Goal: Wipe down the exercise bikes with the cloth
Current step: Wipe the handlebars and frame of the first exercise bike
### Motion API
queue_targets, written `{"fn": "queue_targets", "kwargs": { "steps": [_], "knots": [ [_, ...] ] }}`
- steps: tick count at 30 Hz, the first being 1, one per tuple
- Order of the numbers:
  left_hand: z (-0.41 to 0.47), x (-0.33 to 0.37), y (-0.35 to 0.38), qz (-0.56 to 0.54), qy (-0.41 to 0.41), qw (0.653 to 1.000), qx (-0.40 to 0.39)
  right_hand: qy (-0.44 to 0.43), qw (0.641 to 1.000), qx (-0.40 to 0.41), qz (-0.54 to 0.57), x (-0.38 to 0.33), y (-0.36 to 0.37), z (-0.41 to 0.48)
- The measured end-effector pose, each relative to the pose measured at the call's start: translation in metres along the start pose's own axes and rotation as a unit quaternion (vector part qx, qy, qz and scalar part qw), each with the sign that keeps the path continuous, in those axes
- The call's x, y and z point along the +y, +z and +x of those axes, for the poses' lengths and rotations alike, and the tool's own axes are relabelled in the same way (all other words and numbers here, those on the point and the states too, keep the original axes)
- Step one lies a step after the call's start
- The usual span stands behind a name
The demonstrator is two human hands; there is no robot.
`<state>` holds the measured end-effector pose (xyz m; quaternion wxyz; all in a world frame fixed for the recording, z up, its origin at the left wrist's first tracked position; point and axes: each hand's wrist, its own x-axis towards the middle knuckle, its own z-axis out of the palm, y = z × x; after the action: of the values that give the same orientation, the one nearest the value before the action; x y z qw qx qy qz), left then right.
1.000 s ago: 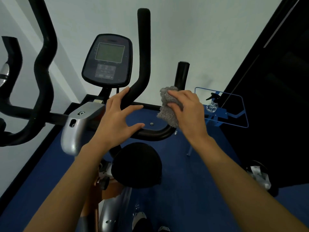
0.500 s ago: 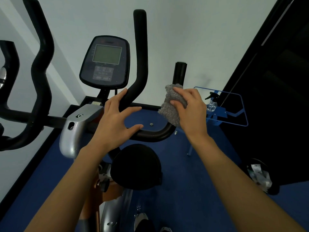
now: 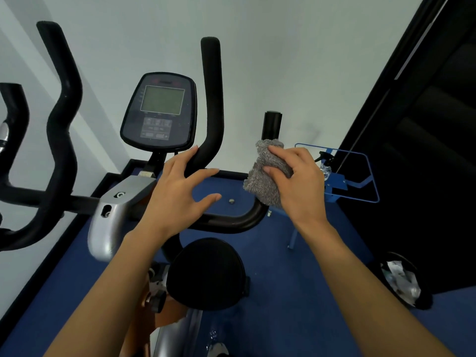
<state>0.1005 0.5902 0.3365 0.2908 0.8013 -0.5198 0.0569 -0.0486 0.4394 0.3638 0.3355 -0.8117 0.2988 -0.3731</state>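
Note:
An exercise bike stands in front of me, with black handlebars point(image 3: 226, 222), a dark console point(image 3: 159, 112) and a round black seat point(image 3: 207, 274). My right hand point(image 3: 296, 179) presses a fluffy grey cloth point(image 3: 262, 181) against the right handlebar upright point(image 3: 271, 124), just below its top end. My left hand point(image 3: 180, 194) rests on the left handlebar upright point(image 3: 212, 99) at its bend, fingers spread and loosely curled round the bar.
A second bike's black handlebars point(image 3: 61, 124) reach in from the left. A blue wire rack point(image 3: 360, 176) with a spray bottle point(image 3: 325, 163) stands at the right. A black waste bin point(image 3: 401, 282) sits on the blue floor beside a dark door.
My right hand has slid the cloth a little up the right handlebar upright. The left hand stays on the bar. The view has tilted down slightly.

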Motion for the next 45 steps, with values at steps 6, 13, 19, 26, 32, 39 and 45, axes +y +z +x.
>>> {"fn": "queue_targets", "kwargs": {
  "steps": [6, 13, 19, 26, 32, 39, 45],
  "knots": [
    [0.014, 0.001, 0.005, 0.003, 0.004, 1.000, -0.008, 0.000, 0.999, -0.025, -0.030, 0.005, 0.010, 0.012],
    [0.014, -0.001, 0.007, 0.029, 0.013, 0.999, -0.004, -0.030, 0.998, -0.026, -0.050, 0.003, 0.023, 0.041],
    [0.011, -0.001, 0.007, 0.030, 0.009, 1.000, 0.000, -0.019, 1.000, 0.012, -0.010, -0.004, 0.029, 0.040],
    [0.012, -0.002, 0.008, 0.025, 0.009, 1.000, 0.003, -0.039, 0.998, 0.031, -0.047, -0.002, 0.024, 0.041],
    [0.011, -0.003, 0.007, 0.013, 0.012, 1.000, -0.001, -0.036, 0.998, 0.045, -0.038, -0.001, 0.029, 0.049],
    [0.008, -0.003, 0.006, 0.015, 0.010, 1.000, -0.008, -0.031, 0.996, 0.074, -0.029, -0.011, 0.020, 0.067],
    [0.010, -0.001, 0.005, 0.018, 0.003, 1.000, -0.005, -0.024, 0.995, 0.091, -0.034, -0.023, 0.002, 0.095]
  ]
}}
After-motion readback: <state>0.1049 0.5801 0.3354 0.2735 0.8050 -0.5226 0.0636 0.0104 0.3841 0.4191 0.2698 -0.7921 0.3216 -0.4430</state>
